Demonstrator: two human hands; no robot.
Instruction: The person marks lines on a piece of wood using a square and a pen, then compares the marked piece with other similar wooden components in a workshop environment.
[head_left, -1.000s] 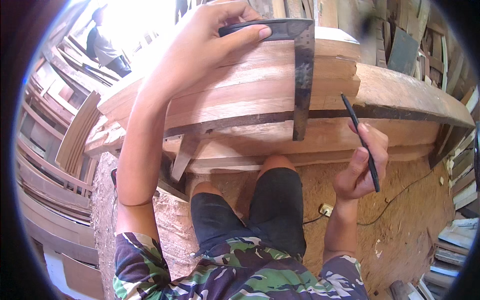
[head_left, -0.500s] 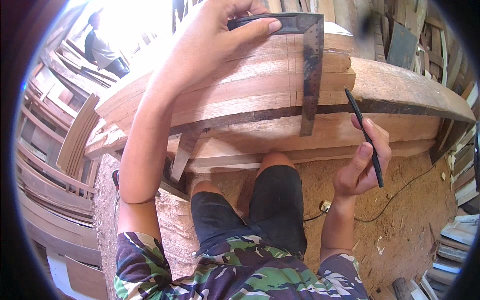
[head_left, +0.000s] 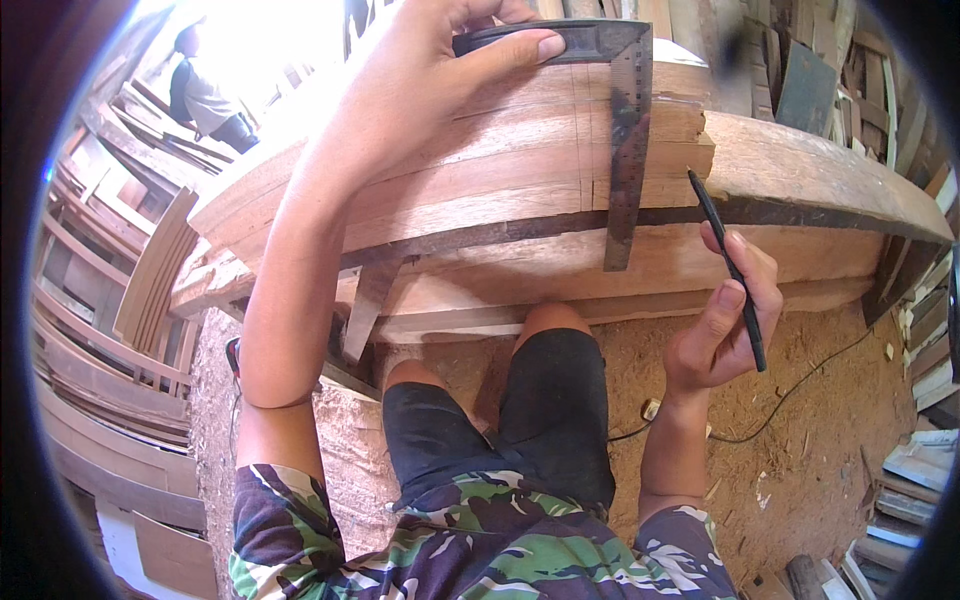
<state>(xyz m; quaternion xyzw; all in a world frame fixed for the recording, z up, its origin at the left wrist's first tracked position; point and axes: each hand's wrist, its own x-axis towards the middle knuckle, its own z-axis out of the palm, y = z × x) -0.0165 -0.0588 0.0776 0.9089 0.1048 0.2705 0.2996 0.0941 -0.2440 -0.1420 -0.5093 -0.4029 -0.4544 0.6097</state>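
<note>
My left hand (head_left: 420,90) presses the dark stock of a metal try square (head_left: 628,120) onto the top of a stack of curved wooden boards (head_left: 500,170). The square's blade hangs down across the boards' front edge. My right hand (head_left: 722,320) holds a black pencil (head_left: 725,262) just right of the blade, its tip close to the stepped end of the boards. Faint pencil lines run down the wood left of the blade.
Another person (head_left: 205,95) sits at the far upper left among stacked planks (head_left: 150,280). Sawdust covers the ground (head_left: 800,450), with a thin cable (head_left: 800,390) trailing across it. More timber offcuts (head_left: 900,480) lie at the right edge.
The square and my left hand have shifted slightly right along the boards. My right hand has brought the pencil tip up toward the wood beside the blade.
</note>
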